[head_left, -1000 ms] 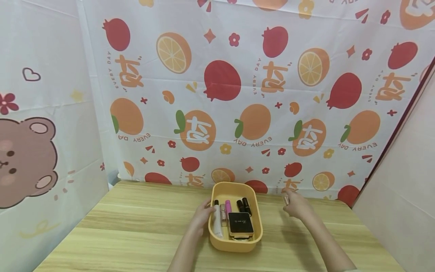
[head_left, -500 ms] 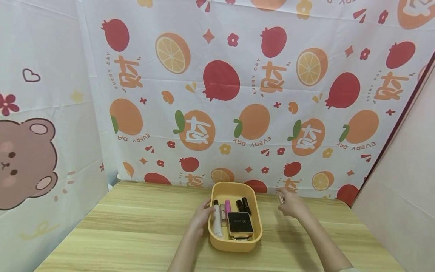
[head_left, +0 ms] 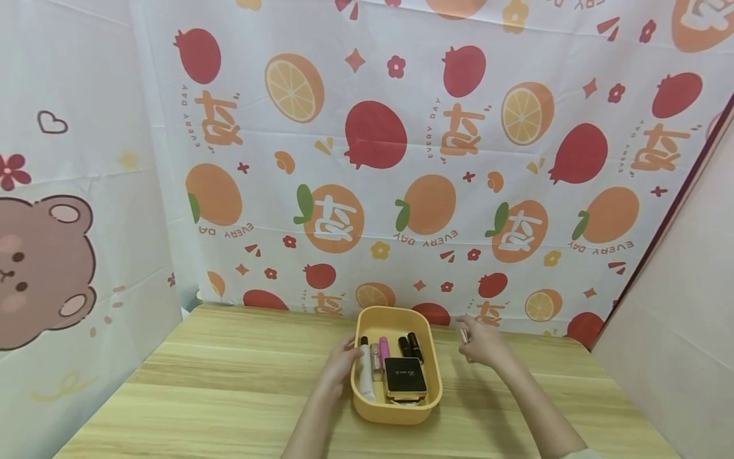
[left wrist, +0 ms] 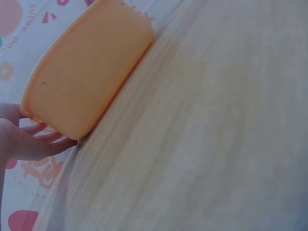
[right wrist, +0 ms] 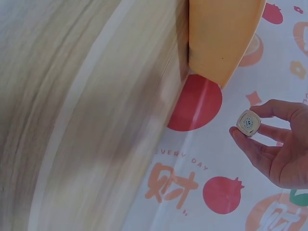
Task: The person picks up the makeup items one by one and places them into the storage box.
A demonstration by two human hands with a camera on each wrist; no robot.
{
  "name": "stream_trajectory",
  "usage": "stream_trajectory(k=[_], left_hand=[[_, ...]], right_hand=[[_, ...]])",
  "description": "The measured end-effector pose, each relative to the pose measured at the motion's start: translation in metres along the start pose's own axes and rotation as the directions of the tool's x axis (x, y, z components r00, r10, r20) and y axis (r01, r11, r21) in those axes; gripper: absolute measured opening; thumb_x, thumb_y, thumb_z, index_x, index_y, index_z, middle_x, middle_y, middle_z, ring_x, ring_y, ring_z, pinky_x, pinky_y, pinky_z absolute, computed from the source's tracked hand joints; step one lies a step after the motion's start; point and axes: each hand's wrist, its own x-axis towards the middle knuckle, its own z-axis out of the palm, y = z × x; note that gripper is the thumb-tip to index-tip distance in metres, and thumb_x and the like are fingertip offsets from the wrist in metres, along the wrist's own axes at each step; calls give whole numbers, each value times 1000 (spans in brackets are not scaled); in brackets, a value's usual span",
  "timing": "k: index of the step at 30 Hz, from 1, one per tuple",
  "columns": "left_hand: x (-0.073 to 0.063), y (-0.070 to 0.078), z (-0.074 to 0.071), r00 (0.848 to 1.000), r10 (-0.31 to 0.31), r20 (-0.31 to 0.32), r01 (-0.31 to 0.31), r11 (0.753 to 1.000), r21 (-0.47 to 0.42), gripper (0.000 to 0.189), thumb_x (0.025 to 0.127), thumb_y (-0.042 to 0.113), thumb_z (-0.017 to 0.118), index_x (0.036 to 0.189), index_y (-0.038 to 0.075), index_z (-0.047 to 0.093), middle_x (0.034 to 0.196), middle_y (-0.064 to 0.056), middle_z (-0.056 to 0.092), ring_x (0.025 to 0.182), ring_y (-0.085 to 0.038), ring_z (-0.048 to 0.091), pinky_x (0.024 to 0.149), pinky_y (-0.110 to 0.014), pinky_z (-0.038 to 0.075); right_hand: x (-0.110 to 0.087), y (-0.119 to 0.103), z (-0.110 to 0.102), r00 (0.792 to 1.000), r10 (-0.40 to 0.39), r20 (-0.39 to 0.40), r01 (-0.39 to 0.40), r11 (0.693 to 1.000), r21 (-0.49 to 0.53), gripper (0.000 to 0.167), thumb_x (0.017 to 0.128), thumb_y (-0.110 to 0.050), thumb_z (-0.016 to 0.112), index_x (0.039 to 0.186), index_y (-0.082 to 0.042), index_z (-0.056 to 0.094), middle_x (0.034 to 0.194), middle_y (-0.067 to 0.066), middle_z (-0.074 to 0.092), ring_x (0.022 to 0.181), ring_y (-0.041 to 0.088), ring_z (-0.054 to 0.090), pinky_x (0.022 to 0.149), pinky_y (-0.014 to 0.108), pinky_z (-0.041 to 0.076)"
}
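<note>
A yellow storage bin (head_left: 395,415) stands on the table, and my left hand (head_left: 339,363) grips its left side, thumb over the rim and fingers along the outer wall. Inside lie a white tube (head_left: 366,376) with a black cap, a small clear pinkish bottle (head_left: 376,362), a bright pink tube (head_left: 384,347), two black lipsticks (head_left: 410,347) and a black square compact (head_left: 404,375). To the right of the bin, my right hand (head_left: 484,344) pinches a slim pale lipstick (head_left: 464,336) between thumb and fingers. The right wrist view shows its squarish end (right wrist: 249,123) facing the camera.
The wooden table (head_left: 229,376) extends on both sides of the bin. A white curtain (head_left: 378,210) with fruit prints hangs along the back edge. Another sheet with a bear print (head_left: 43,274) hangs at the left, and a plain pale one (head_left: 682,306) at the right.
My right hand has moved left toward the bin with the pale lipstick in its fingers. The left hand and the bin have stayed in place.
</note>
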Motion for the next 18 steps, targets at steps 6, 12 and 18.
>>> stream_trajectory(k=[6,12,18], left_hand=[[-1,2,1,1000,-7,-7,7,1000,0,54,89,2,46,139,-7,28,134,-35,32,101,-37,51,80,-41,47],[-1,-1,0,1000,10,-3,-10,1000,-8,54,88,4,49,138,-6,30,133,-34,33,99,-35,52,80,-40,47],[-1,-1,-1,1000,29,12,-29,999,-13,55,87,5,51,138,-5,31,131,-34,35,96,-33,53,78,-38,48]], right_hand=[[3,-8,0,1000,-2,6,2,1000,26,62,67,1,65,127,-3,51,85,9,59,70,20,53,53,32,46],[5,-15,0,999,-32,5,32,999,41,60,66,2,67,124,-3,53,88,11,61,72,22,55,53,34,48],[7,-20,3,1000,-20,19,20,999,40,60,68,0,69,125,-4,52,86,11,60,69,21,55,51,31,48]])
